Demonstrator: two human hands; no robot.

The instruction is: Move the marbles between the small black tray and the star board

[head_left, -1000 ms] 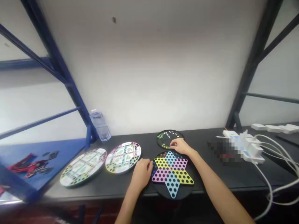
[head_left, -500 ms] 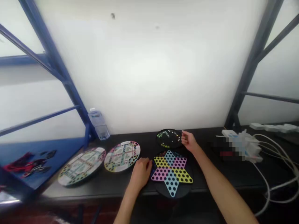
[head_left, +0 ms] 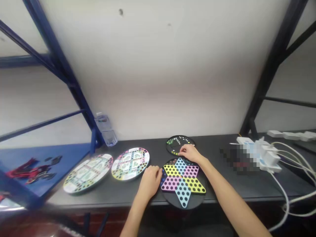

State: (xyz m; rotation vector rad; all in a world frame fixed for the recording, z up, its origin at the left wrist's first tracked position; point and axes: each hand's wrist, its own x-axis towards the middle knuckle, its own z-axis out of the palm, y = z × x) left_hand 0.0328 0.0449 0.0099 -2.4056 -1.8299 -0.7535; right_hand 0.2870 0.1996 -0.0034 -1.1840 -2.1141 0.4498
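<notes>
Table (head_left: 209,144) with round game boards, two hands at the star board.

On the left are a plastic water bottle (head_left: 106,130) and two round printed boards (head_left: 87,173) (head_left: 130,164). White plugs and cords (head_left: 268,158) lie on the right. The Chinese checkers board (head_left: 183,183) sits near the front, with a small black marble board (head_left: 179,144) just behind it. The two hands are apart, with the star between them. The left hand (head_left: 149,182) is at the star board's left edge. The right hand (head_left: 189,153) lies on its far edge, closer to the small board. I cannot tell if either hand holds a marble.
</notes>
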